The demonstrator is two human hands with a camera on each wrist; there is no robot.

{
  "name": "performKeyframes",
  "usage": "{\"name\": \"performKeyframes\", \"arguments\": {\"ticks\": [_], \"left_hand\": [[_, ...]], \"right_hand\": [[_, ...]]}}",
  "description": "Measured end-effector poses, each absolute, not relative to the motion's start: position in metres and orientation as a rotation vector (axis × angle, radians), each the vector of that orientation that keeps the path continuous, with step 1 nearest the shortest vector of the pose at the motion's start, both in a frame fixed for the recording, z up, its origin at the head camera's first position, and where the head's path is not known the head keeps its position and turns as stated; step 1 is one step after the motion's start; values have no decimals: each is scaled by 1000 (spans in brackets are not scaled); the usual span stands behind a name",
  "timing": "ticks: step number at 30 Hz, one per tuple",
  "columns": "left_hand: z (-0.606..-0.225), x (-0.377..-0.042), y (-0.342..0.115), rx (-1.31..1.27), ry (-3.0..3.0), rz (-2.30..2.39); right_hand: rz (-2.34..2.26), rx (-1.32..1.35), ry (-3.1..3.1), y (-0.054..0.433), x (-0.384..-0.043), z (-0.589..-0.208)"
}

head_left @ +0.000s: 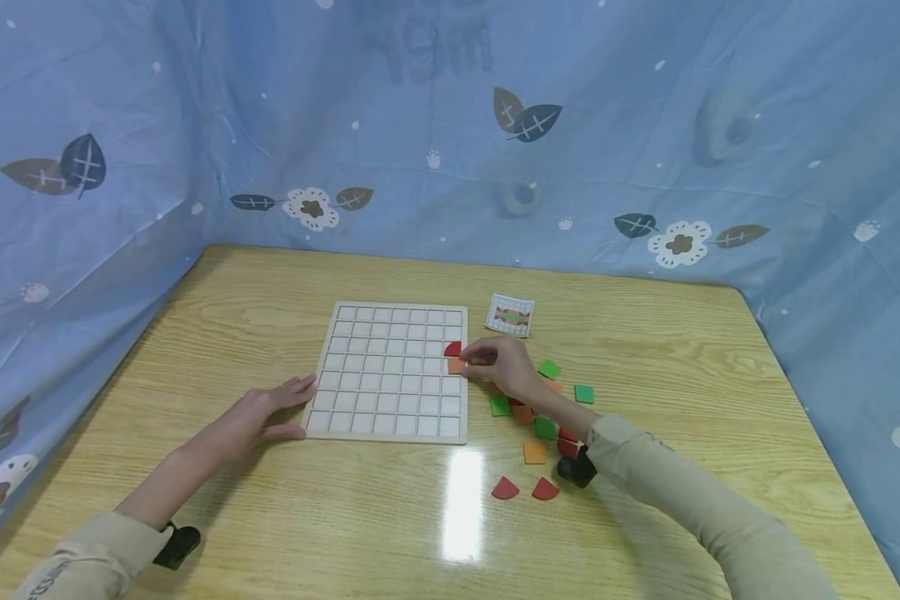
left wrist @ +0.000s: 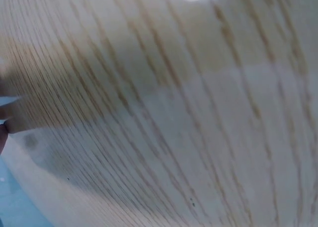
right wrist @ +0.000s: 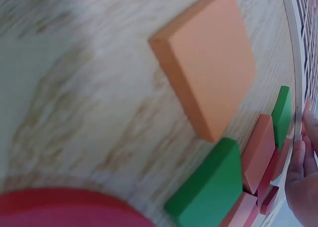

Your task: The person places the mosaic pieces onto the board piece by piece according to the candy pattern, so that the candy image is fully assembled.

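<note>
A pale wooden grid board (head_left: 387, 372) lies flat on the table. My left hand (head_left: 258, 412) rests at its left edge, fingers extended against the frame and thumb near the lower corner. At the right edge my right hand (head_left: 504, 365) pinches an orange square tile (head_left: 456, 366) between thumb and fingers, over a cell of the last column. Directly above that tile, a red quarter-circle tile (head_left: 453, 348) sits in the grid. In the right wrist view, the fingers (right wrist: 297, 162) show at the far right beside the board's edge, partly cut off.
Loose green, orange and red tiles (head_left: 545, 428) lie under and beside the right forearm. Closer to the front are an orange square (head_left: 534, 452) and two red quarter-circles, one of them the left piece (head_left: 505, 488). A small pattern card (head_left: 510, 315) lies behind the right hand.
</note>
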State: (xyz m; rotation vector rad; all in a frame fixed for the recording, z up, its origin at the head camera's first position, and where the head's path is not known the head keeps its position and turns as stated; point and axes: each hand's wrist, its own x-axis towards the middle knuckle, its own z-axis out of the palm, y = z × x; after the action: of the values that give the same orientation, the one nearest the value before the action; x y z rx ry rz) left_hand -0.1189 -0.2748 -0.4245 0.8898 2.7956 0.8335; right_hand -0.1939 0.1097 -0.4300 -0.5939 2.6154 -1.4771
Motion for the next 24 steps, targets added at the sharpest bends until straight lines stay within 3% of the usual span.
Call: {"name": "performKeyframes", "arguments": {"ticks": [24], "left_hand": [[-421, -118, -274, 849, 2776, 838]], "right_hand": [[-1500, -528, 2622, 108, -198, -429]]}}
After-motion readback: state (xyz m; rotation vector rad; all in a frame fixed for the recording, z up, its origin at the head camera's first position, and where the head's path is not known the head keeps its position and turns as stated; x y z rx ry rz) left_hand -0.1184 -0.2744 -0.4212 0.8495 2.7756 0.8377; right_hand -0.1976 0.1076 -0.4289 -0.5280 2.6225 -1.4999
